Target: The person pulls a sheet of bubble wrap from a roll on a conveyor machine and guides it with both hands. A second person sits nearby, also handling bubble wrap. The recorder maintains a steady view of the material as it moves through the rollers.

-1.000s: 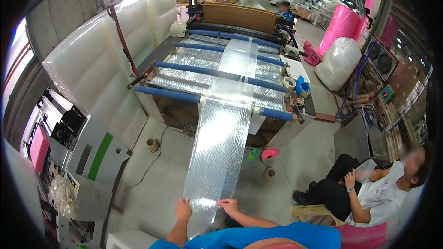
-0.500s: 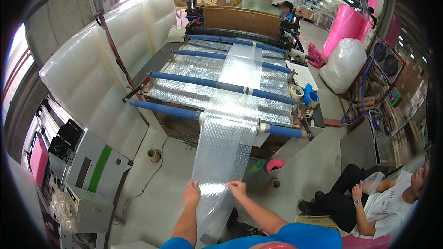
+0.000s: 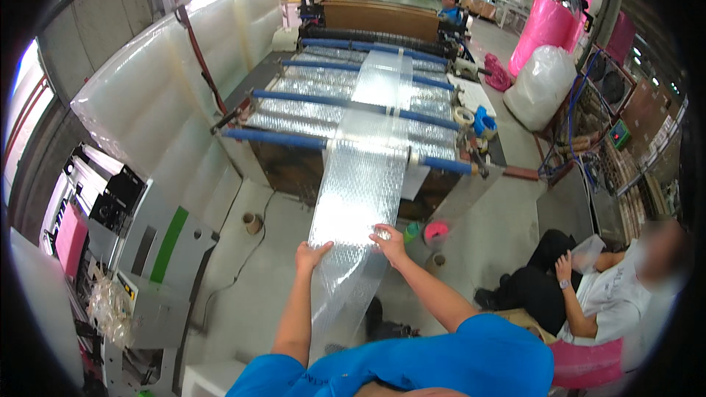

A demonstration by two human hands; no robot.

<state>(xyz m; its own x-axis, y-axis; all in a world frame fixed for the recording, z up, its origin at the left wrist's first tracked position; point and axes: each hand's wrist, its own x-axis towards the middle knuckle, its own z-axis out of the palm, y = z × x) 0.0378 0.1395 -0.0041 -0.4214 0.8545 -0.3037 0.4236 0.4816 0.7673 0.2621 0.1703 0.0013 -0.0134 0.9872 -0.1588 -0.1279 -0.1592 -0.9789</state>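
We count one left hand and one right hand, two in all; one film strip; four blue bars; two floor tubes; one tan tape roll; one white bag; three other people, one seated and two farther back; one wristwatch; one green stripe; the stacked tubes overlap, so we cannot give their number.

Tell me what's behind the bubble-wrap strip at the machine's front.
A white sheet shows past the right edge of the bubble-wrap strip, with the dark brown machine panel on both sides. Whatever lies directly behind the strip is covered.
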